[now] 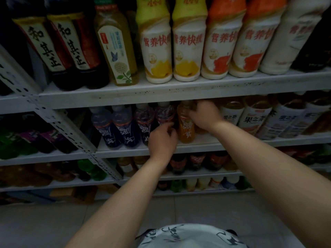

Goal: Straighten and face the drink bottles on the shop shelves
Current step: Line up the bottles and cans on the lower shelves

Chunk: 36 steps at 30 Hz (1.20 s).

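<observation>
Both arms reach to the second shelf (125, 149). Right grip (204, 115) is wrapped round the upper part of the orange bottle (185, 130), which stands upright near the shelf's front edge, label facing out. Left grip (162, 140) curls its fingers on the lower body of the purple bottle (164, 113) just left of the orange one; the two bottles are touching or nearly so, hard to tell in the dim light. Further left in the same row stand blue bottles (116, 129), upright. To the right, tea bottles (250, 119) with white labels. The top shelf (179, 91) carries milk drinks (157, 51) and dark bottles (53, 49). Tiled floor (53, 221) below.
</observation>
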Motion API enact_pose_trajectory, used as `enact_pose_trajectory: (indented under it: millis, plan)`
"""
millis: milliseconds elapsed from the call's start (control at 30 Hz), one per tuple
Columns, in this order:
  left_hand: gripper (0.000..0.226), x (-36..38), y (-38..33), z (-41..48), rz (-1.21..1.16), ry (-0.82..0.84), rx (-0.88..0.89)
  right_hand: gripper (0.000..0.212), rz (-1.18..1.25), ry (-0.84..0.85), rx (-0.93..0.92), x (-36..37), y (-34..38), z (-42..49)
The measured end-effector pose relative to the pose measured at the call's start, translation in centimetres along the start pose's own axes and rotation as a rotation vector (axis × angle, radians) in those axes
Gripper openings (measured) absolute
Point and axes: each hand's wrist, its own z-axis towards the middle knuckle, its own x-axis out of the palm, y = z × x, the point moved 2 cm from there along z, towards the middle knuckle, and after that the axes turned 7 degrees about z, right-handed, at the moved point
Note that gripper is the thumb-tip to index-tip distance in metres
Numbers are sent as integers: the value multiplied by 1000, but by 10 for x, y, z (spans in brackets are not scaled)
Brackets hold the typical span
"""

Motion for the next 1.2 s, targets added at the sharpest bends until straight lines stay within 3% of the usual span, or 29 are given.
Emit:
enact_pose_trajectory:
  millis: [133,200,300,433,633,933,1200]
  plan:
    - [36,7,-13,1,-19,51,41,43,100,40,-23,-2,1,-1]
    - [40,7,-21,3,-12,54,112,32,115,-17,-12,-12,-5,-4]
    - [48,6,-35,8,44,48,249,17,-74,-132,-51,-28,-20,-11]
    - [48,10,-54,21,138,100,262,14,-246,-76,-25,-37,-25,-7]
    - [49,14,-65,38,242,132,203,37,-212,15,21,-41,-23,8]
    - [62,19,-59,38,365,128,217,34,173,-134,-9,-46,-33,-10]
    - [52,14,-51,36,385,59,272,48,171,-269,49,-47,-37,-11]
